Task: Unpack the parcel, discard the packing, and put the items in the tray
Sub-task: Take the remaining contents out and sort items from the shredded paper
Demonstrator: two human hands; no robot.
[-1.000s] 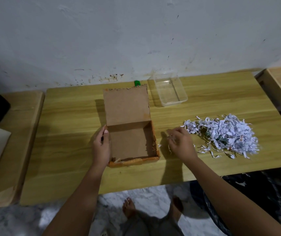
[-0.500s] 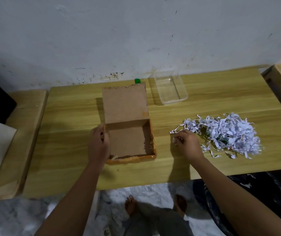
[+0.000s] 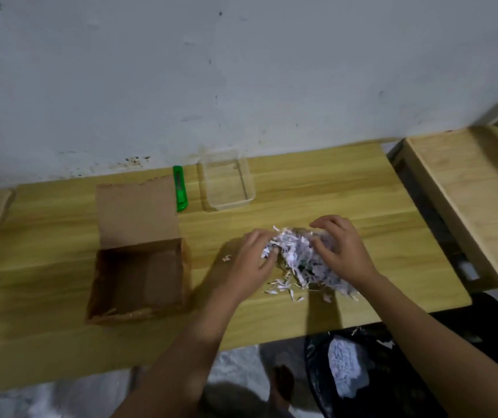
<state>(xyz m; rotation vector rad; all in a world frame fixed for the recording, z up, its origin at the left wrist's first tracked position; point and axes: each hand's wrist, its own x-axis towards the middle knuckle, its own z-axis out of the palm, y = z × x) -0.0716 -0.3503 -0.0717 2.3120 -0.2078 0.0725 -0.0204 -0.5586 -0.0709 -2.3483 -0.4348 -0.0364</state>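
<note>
– Black bin bag (image 3: 320, 384) below the table's (image 3: 272, 322) front edge: contents?
– One pale clump (image 3: 345, 366) of shreds lies inside. Discarding is judged partly done.
– What has changed on the surface?
– Left hand (image 3: 252, 262) has left the box wall and joined right hand (image 3: 342, 251) at the shredded paper (image 3: 297, 257), toward the front right corner. The loose spread is now bunched into a mound between both palms.
– Finger state?
– Both sets are curled and clamped on the mound. Left fingers dig into its left flank; right fingers arch over its top and right flank. Stray strips lie just beside it, toward the front edge.
– Meaning for the task?
– The next lift probably carries the mound to the bag. A dark patch shows among the strips; whether it is an item cannot be told.
– Farther back?
– Cardboard box (image 3: 139, 276) sits left of centre, lid open, holding only scraps. Green cutter (image 3: 180, 188) and clear tray (image 3: 250, 194) sit at the far edge, well apart from both hands. No item is in the tray yet.
</note>
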